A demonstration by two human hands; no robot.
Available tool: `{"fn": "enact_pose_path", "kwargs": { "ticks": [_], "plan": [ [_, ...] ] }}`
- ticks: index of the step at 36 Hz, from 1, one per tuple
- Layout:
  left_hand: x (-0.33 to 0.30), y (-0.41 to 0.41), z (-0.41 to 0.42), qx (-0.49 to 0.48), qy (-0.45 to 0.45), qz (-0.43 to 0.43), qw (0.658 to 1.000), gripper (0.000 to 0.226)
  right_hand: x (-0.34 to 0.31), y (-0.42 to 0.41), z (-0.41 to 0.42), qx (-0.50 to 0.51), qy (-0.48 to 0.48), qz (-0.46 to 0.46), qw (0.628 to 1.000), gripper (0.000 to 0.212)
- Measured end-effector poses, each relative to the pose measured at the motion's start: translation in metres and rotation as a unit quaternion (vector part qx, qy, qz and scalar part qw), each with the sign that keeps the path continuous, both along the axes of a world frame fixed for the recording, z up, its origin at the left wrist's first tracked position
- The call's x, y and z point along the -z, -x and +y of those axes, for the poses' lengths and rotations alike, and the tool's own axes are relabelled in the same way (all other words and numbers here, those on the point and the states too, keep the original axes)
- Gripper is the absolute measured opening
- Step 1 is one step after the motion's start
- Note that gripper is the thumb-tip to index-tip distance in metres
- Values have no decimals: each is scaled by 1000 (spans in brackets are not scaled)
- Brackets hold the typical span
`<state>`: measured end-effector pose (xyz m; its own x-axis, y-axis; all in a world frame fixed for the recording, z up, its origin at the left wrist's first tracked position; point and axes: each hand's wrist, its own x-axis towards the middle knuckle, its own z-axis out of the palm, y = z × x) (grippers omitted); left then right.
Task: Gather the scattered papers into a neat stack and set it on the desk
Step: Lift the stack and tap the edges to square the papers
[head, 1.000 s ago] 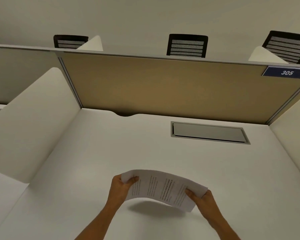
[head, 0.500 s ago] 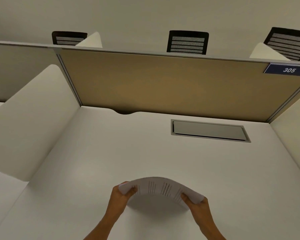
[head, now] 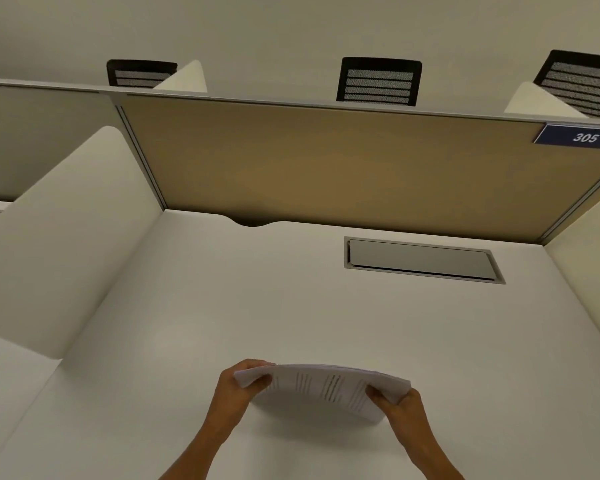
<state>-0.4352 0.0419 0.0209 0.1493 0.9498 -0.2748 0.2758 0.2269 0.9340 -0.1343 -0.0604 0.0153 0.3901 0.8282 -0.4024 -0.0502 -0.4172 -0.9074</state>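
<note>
A stack of printed white papers (head: 323, 389) is held upright on its long edge, bowed, its lower edge on or just above the white desk (head: 291, 306). My left hand (head: 238, 393) grips the stack's left end. My right hand (head: 400, 410) grips the right end. Lines of black text show on the sheet facing me. No loose sheets lie elsewhere on the desk.
A tan partition panel (head: 326, 168) closes the desk's far side, with white side dividers at left (head: 59, 230) and right. A grey cable hatch (head: 420, 259) is set into the desk at back right. Black chair backs (head: 378, 81) show beyond the partition.
The stack has tipped from lying slanted in the air to standing on edge and has come down toward the desk. Both hands kept their grip.
</note>
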Motion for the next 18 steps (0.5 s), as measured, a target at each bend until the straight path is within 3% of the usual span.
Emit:
{"fn": "enact_pose_path", "kwargs": {
  "ticks": [11,18],
  "plan": [
    [-8,-4,2,5,-29,10,1000,39,-7,0,3,0,-30,-28,999,33],
    [-7,-3,0,18,-13,16,1000,37,-2,1,0,20,-23,-20,999,24]
  ]
}}
